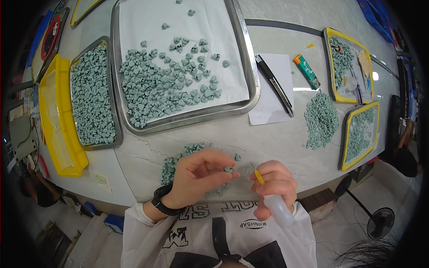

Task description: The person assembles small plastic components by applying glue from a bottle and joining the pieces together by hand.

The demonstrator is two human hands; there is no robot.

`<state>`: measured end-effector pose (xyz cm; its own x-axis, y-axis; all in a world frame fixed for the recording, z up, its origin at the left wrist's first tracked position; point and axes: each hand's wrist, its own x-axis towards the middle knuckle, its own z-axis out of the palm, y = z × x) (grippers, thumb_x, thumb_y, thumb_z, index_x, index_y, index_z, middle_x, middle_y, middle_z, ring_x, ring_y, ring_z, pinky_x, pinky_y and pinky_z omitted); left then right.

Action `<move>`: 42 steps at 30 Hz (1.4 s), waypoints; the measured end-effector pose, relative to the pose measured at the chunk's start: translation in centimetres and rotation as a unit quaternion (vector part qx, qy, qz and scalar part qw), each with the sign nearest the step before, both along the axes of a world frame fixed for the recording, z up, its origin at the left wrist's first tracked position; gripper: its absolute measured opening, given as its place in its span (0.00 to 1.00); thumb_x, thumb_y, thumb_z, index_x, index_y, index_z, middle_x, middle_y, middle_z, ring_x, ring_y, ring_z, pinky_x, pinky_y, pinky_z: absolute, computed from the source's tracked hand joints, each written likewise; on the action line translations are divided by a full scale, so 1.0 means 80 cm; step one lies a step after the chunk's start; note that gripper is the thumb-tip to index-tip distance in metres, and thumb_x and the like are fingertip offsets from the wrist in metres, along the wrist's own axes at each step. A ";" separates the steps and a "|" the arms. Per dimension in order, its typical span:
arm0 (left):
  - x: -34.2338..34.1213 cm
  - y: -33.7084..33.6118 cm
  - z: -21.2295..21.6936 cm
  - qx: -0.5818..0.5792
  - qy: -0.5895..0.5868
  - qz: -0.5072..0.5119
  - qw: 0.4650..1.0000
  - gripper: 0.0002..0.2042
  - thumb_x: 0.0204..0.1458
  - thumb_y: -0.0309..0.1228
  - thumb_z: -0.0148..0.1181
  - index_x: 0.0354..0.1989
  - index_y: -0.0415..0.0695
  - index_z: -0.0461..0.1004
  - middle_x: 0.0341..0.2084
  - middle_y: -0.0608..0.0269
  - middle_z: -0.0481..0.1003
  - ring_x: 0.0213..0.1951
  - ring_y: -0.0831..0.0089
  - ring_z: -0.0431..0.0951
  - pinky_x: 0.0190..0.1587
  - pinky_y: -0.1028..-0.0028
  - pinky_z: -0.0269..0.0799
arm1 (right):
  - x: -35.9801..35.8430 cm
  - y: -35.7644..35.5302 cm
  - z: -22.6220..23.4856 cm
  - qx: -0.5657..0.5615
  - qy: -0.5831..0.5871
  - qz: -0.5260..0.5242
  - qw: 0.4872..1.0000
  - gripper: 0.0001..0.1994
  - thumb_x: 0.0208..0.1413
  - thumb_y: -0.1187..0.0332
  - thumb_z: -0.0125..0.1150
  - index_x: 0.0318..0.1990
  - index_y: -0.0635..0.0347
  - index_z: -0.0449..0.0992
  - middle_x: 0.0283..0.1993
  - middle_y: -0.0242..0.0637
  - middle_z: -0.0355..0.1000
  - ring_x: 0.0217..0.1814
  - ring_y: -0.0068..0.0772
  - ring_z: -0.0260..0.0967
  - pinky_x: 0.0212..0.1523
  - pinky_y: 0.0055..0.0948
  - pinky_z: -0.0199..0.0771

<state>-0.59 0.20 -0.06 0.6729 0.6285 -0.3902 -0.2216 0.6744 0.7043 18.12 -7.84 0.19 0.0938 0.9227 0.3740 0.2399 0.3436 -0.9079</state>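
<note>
Here, a small grey-green moulded piece (229, 169), lumpy and matte, sits pinched between the thumb and fingertips of the left hand (196, 176), held just above the desk (277, 138) near its front edge. The left grip is narrow, closed on the piece. The right hand (275, 183) wraps a clear squeeze bottle (278, 209), its yellow nozzle (258, 177) pointing at the piece from just beside it. A loose pile of like pieces (172, 165) lies beneath the left hand, and a large steel tray (250, 67) carries more.

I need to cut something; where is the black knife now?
The black knife lies on a white paper sheet, right of the big metal tray.
</note>
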 end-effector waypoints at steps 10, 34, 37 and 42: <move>-0.004 0.001 -0.002 0.037 0.024 -0.032 0.999 0.14 0.50 0.12 0.54 0.46 0.33 0.70 0.42 0.53 0.74 0.41 0.65 0.79 0.45 0.68 0.77 | -0.007 0.010 -0.007 0.060 -0.004 0.013 0.998 0.36 0.57 0.35 0.43 0.40 0.69 0.69 0.26 0.47 0.76 0.38 0.58 0.76 0.34 0.40 0.79; -0.007 0.000 -0.004 0.042 0.020 -0.033 0.998 0.14 0.51 0.13 0.55 0.47 0.34 0.70 0.41 0.54 0.74 0.43 0.66 0.78 0.46 0.68 0.77 | -0.015 0.015 0.000 0.020 0.025 0.002 0.999 0.25 0.64 0.49 0.42 0.38 0.67 0.70 0.26 0.46 0.75 0.41 0.55 0.75 0.33 0.41 0.78; -0.007 -0.001 -0.004 0.042 0.018 -0.031 0.998 0.14 0.51 0.14 0.55 0.47 0.34 0.70 0.41 0.54 0.74 0.43 0.66 0.78 0.45 0.67 0.77 | -0.015 0.013 -0.002 0.026 0.027 -0.002 0.999 0.24 0.64 0.50 0.42 0.38 0.67 0.70 0.26 0.47 0.75 0.41 0.55 0.75 0.33 0.41 0.79; -0.005 0.000 -0.003 0.050 0.023 -0.026 0.998 0.13 0.52 0.14 0.55 0.47 0.34 0.70 0.40 0.54 0.75 0.42 0.67 0.78 0.45 0.67 0.78 | -0.010 0.014 0.000 0.010 0.006 0.011 1.000 0.23 0.64 0.51 0.43 0.38 0.68 0.70 0.26 0.47 0.76 0.40 0.56 0.75 0.33 0.41 0.79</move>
<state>-0.99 0.18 -0.33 0.6883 0.6308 -0.3581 -0.1541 0.6096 0.7776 17.31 -6.75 0.20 0.0778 0.9172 0.3908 0.2209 0.3664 -0.9039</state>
